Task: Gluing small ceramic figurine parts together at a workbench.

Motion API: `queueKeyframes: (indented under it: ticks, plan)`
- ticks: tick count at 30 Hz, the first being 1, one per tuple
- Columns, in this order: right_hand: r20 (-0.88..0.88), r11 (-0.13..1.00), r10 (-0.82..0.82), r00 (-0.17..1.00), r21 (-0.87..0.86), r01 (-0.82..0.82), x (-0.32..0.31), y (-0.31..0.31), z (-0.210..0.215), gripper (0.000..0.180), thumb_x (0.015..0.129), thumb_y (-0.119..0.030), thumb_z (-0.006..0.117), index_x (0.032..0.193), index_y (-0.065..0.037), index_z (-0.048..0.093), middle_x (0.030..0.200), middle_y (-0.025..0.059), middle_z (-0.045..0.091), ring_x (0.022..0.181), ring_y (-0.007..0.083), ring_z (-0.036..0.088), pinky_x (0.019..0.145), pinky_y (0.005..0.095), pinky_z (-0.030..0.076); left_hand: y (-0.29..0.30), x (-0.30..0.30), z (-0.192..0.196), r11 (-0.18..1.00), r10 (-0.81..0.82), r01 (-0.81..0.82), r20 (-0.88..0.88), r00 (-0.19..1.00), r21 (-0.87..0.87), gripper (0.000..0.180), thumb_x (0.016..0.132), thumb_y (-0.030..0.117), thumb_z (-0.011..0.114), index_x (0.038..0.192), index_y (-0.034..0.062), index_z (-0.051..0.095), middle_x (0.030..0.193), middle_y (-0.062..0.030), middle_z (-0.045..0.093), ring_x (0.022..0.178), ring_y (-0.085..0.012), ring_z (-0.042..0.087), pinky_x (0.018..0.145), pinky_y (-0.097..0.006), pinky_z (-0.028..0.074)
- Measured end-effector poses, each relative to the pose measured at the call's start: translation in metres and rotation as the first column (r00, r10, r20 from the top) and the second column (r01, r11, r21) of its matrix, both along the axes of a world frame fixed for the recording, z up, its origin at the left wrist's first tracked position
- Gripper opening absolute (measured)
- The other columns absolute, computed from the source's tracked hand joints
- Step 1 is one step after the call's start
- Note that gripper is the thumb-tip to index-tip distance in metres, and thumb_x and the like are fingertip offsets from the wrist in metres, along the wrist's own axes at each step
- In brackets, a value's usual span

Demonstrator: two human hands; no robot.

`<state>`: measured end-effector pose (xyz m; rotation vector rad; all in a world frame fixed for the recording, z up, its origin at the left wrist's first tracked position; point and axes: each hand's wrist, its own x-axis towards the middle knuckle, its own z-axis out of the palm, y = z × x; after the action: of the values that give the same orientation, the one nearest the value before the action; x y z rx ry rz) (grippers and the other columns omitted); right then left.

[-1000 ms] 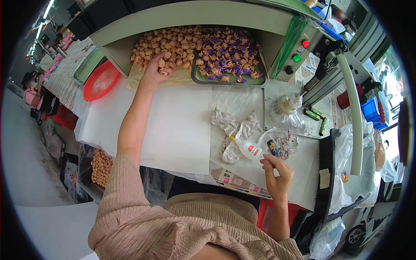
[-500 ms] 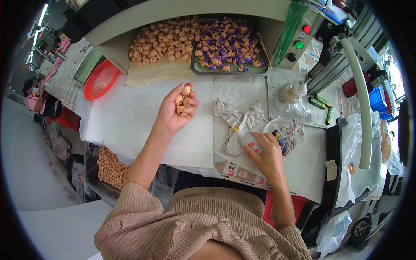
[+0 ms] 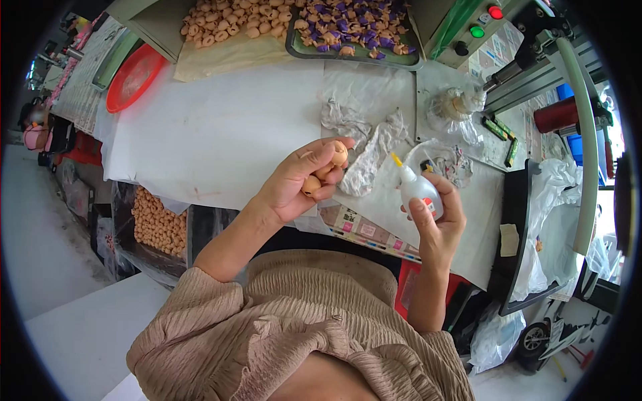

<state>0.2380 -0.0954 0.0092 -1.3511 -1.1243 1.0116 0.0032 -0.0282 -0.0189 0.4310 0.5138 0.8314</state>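
Note:
Several small hollow peach-coloured pieces (image 3: 311,186) sit in my left hand (image 3: 294,180), its fingers curled round them, above the front edge of the white-papered table. One piece is held up between thumb and fingertips. My right hand (image 3: 441,217) grips a white squeeze bottle (image 3: 421,192) with a yellow nozzle, tilted up and toward the left. The bottle is raised off the table, a short way right of the left hand. Crumpled white cloths (image 3: 368,150) lie between and behind the hands.
Beyond the table are a heap of like pieces (image 3: 234,20) and a dark tray (image 3: 401,61) of purple-and-peach figures. A red basin (image 3: 134,79) is at left, a box of pieces (image 3: 159,224) below. A machine (image 3: 528,60) and black bin (image 3: 513,234) stand right.
My right hand has lifted the bottle off the cloths and tilted it upright. My left hand has moved right and nearer to me, bringing one piece to its fingertips. The view has shifted.

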Motion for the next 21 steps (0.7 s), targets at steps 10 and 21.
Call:
queueKeyframes:
  ticks: [10, 21]
  plan:
    - [-0.062, 0.957, -0.203, 0.977, 0.200, 0.211, -0.006, -0.003, -0.010, 0.055, 0.072, -0.027, 0.082, 0.112, -0.002, 0.055, 0.090, 0.0029, 0.058, 0.074, 0.0107, 0.056, 0.064, 0.0231, 0.046, -0.017, 0.019, -0.001, 0.992, -0.017, 0.035, -0.144, 0.989, 0.121, 0.045, 0.096, 0.034, 0.056, 0.133, 0.0116, 0.048, 0.082, -0.0001, 0.048, 0.065, -0.0064, 0.041, 0.047, -0.019, 0.037]
    - [-0.086, 0.969, -0.196, 0.977, 0.136, 0.206, 0.003, -0.007, -0.005, 0.047, 0.073, -0.024, 0.083, 0.106, -0.002, 0.059, 0.096, 0.0020, 0.056, 0.083, 0.0103, 0.054, 0.073, 0.0238, 0.045, -0.017, 0.023, -0.011, 0.998, 0.004, -0.008, 0.054, 0.999, 0.061, 0.044, 0.091, 0.032, 0.062, 0.130, 0.0145, 0.051, 0.081, 0.0025, 0.047, 0.064, -0.0057, 0.040, 0.047, -0.018, 0.036]
